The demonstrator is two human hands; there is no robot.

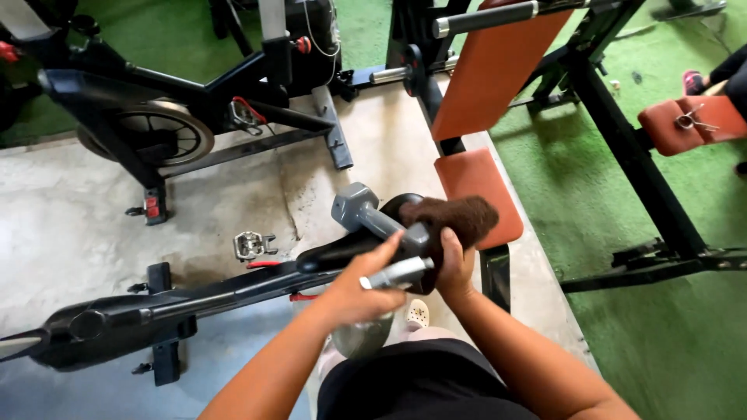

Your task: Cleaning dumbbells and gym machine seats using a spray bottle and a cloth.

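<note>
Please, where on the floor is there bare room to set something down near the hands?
Bare concrete floor lies between the two exercise bikes, left of the loose pedal. Bare green turf lies right of the orange bench. It is crowded at the left hand and right hand, with dumbbell and brown cloth.

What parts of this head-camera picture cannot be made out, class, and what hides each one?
- Dumbbell, head view: its near end is covered by the left hand.
- Right hand: its fingers are buried in the brown cloth.
- Exercise bike: upper part cut off by the top edge.
- Orange bench: top cut off by the frame edge.
</note>
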